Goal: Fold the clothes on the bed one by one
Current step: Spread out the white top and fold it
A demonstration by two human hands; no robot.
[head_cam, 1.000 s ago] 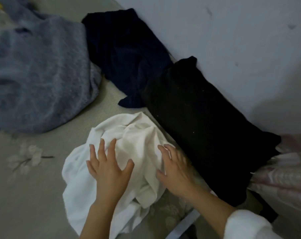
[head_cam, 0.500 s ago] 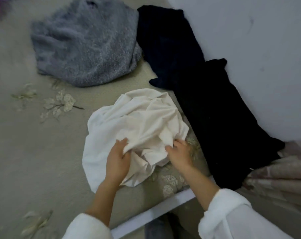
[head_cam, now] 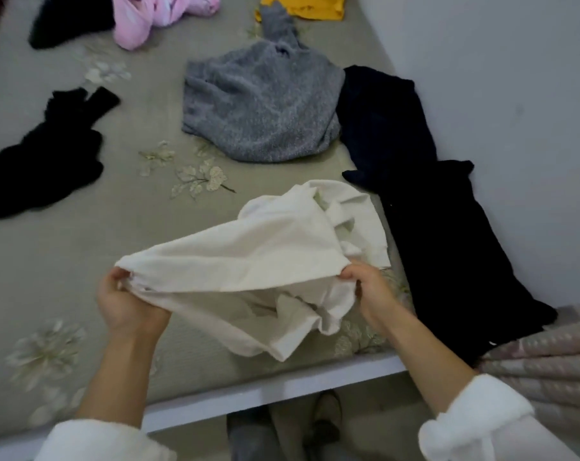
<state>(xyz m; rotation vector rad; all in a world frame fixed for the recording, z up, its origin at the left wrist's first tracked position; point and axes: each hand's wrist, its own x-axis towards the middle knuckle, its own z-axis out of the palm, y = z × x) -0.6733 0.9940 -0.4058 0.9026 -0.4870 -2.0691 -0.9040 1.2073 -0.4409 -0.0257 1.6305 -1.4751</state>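
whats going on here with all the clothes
A person is working through clothes on a bed. The left hand and right hand each grip an edge of a white garment, stretching it out; it is not yet folded. A grey sweater, a black garment by the wall and a pink garment lie elsewhere.

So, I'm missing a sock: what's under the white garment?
Below the white garment, which the left hand and right hand hold up, only its own folds and the flowered bedsheet show. Its far bunched part covers the sheet there.
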